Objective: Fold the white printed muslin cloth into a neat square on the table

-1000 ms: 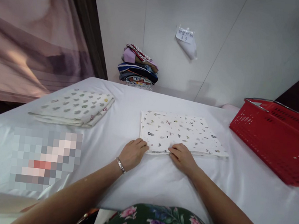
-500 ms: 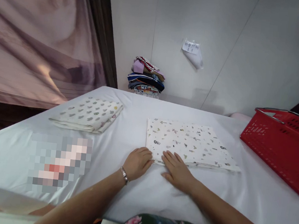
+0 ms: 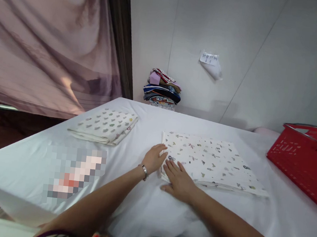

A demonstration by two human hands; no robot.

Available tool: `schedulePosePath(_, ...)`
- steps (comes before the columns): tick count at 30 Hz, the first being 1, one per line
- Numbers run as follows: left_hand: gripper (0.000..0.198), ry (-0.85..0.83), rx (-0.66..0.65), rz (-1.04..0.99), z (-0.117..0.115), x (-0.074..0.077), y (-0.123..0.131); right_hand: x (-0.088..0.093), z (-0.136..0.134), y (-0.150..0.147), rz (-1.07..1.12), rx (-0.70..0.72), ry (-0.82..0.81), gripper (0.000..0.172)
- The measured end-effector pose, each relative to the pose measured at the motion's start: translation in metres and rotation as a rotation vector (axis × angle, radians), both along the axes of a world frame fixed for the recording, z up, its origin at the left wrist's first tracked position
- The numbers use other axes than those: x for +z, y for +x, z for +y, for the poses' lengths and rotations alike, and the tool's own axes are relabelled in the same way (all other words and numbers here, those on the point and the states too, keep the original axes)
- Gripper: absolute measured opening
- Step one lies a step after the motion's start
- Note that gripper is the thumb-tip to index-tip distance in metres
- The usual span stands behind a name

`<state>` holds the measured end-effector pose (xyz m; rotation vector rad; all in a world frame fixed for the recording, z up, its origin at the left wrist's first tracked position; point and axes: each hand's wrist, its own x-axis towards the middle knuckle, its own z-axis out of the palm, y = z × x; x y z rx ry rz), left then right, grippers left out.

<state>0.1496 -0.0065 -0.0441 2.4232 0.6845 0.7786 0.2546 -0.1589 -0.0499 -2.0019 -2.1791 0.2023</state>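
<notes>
A white cloth with small printed figures lies folded flat on the white-covered table. At its left edge rests my left hand, a bracelet on the wrist, thumb and fingers apart. My right hand lies flat on the cloth's near left corner, its fingers spread and the thumb on the table cover. Neither hand is closed round anything. Further left is a second folded cloth, white with rows of small grey prints, touched by no hand.
A red plastic basket stands at the right on the table. Behind the far edge is a stack of folded fabrics against the wall. A pixelated patch covers something at the left. A pink curtain hangs at the far left.
The view has shifted, so most things appear further right and lower. My left hand has moved up along the cloth's left edge. My right hand has moved left to the near corner.
</notes>
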Motion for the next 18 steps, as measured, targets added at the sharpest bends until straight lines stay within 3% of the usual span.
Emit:
schedulePosePath(4,0.029,-0.142,0.153,0.117,0.035,0.006,0.031,-0.014,0.0,-0.004,-0.023,0.005,0.024,0.074)
schedulePosePath(9,0.026,-0.221,0.288,0.193,0.075,0.008,0.063,-0.016,-0.001,-0.002,-0.047,0.009,0.05,0.076)
schedulePosePath(18,0.037,-0.275,0.333,0.365,0.1,0.012,0.1,-0.02,0.0,-0.003,-0.027,0.011,0.083,0.073)
